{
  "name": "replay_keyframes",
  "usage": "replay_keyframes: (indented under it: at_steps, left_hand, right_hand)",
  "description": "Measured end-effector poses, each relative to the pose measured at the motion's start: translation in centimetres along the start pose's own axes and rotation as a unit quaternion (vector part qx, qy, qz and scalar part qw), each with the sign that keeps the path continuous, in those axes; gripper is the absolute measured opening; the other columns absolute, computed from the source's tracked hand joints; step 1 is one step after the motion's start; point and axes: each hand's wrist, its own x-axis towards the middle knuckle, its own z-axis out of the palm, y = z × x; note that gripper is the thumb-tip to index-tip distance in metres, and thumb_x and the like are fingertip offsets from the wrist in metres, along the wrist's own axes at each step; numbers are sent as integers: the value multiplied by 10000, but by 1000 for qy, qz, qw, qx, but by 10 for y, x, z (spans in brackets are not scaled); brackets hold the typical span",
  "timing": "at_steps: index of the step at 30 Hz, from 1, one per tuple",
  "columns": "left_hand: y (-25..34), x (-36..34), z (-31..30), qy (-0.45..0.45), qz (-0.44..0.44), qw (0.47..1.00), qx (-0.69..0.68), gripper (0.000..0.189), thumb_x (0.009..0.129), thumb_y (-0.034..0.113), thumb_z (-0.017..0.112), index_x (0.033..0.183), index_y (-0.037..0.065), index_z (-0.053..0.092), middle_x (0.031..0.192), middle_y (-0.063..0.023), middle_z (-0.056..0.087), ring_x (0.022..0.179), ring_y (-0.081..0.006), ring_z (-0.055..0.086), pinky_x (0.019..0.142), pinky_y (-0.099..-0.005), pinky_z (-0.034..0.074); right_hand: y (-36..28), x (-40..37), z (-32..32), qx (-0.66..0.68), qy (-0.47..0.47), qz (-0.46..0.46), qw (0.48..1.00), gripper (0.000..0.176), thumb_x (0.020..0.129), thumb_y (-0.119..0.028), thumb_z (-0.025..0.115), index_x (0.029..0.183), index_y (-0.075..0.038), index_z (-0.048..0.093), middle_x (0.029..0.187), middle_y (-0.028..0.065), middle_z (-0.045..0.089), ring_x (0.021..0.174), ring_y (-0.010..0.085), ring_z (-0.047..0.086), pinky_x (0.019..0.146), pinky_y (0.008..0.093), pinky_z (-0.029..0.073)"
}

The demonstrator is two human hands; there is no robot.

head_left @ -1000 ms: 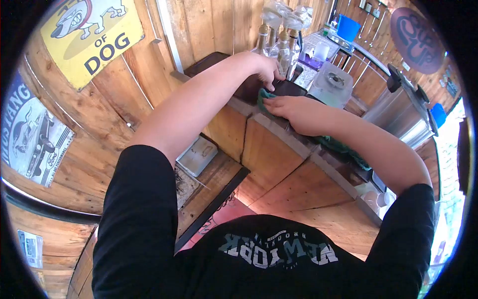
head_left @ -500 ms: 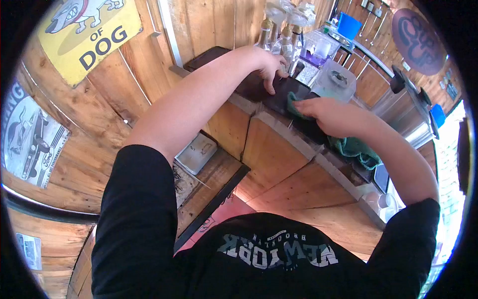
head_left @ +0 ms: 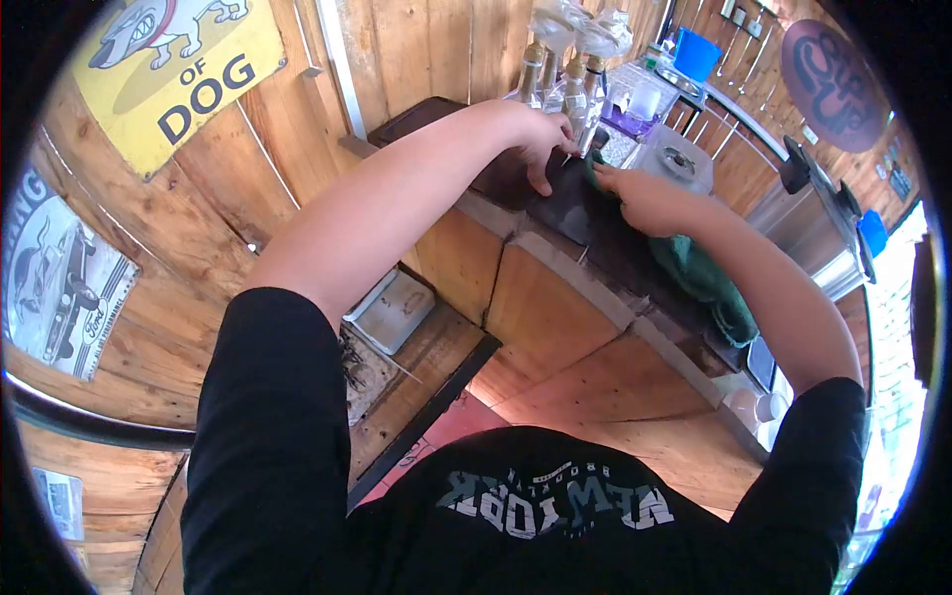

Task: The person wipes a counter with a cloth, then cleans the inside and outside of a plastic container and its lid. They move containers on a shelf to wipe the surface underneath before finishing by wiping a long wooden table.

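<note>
A dark tray [head_left: 501,177] lies on top of the wooden counter [head_left: 555,297]. My left hand [head_left: 540,134] rests on the tray with fingers spread, holding it down near several glass bottles [head_left: 565,74]. My right hand [head_left: 645,198] presses a green cloth [head_left: 709,278] onto the tray's far right end; the cloth trails back under my forearm along the counter top.
A clear plastic container with a lid [head_left: 679,159] stands right behind the tray. A steel urn with a black lid [head_left: 808,223] is at the right. A yellow dog sign [head_left: 174,64] hangs on the plank wall. A lower shelf holds a small metal tray [head_left: 392,309].
My right hand has slid the green cloth across the tray from its near left part to its far right end. My left hand has stayed on the tray.
</note>
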Motion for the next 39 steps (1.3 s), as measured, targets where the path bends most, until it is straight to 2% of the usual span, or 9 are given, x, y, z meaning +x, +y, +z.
replay_keyframes:
  at_steps: [6,15,24,28,32,33,35,38,39]
  left_hand:
    - [-12,13,7,17,36,999,-12,1020,609,469,823,1426,64,366,1500,-79,222,1363,-294,294,1103,-350,327]
    - [12,-10,-4,7,-75,997,16,913,581,477,834,1392,348,435,1541,23,167,1413,-270,187,1000,-747,220]
    - [11,-7,-4,-2,-85,996,27,931,550,493,835,1380,428,419,1538,-3,181,1410,-311,183,941,-796,222]
    - [9,-7,-2,-3,-61,998,3,947,580,505,822,1413,348,398,1526,-51,198,1399,-316,214,1065,-625,259]
    - [-14,9,10,5,30,999,-35,986,630,503,802,1454,220,341,1512,-97,210,1391,-307,238,1127,-421,276]
    - [-15,10,10,6,43,998,-39,1001,641,501,799,1464,190,321,1508,-107,214,1389,-304,244,1133,-379,275]
    - [-7,5,6,42,74,989,-117,1027,649,496,798,1478,180,280,1513,-102,209,1397,-296,230,1142,-394,252]
    - [27,-7,-3,20,123,982,-139,1168,617,534,806,1497,97,173,1555,-94,126,1433,-278,139,1161,-406,197]
    - [34,-4,0,9,132,985,-113,1193,610,544,806,1495,72,160,1564,-93,99,1440,-273,113,1162,-406,190]
  right_hand:
    - [-32,16,-31,-33,-127,94,987,680,733,75,422,1405,0,345,1432,198,384,1112,384,555,947,422,453]
    - [-51,1,-24,-12,-116,-5,993,636,746,89,425,1374,-3,389,1463,176,344,1182,364,510,977,401,447]
    - [-61,-29,-27,14,-92,-122,988,627,693,119,430,1308,9,485,1409,158,439,1278,309,445,1042,370,397]
    - [-53,-44,-58,128,-185,-58,973,657,674,124,424,1309,-23,510,1361,153,502,1269,288,467,1044,354,386]
    - [-15,-87,-82,33,67,14,997,563,732,40,464,1272,-84,562,1139,183,626,1080,327,586,951,396,445]
    - [-15,-91,-95,25,48,81,995,542,741,26,469,1263,-81,568,1137,182,623,1081,331,583,945,401,447]
    - [-13,-100,-116,9,14,215,977,500,759,-3,478,1243,-75,578,1135,179,616,1082,339,578,933,410,452]
    - [14,-101,-79,-91,51,244,964,452,775,-34,486,1213,-58,592,1117,184,624,1063,348,589,912,422,461]
    - [15,-99,-61,-52,90,187,977,448,771,-21,496,1208,-44,591,1047,199,642,1011,361,613,876,426,483]
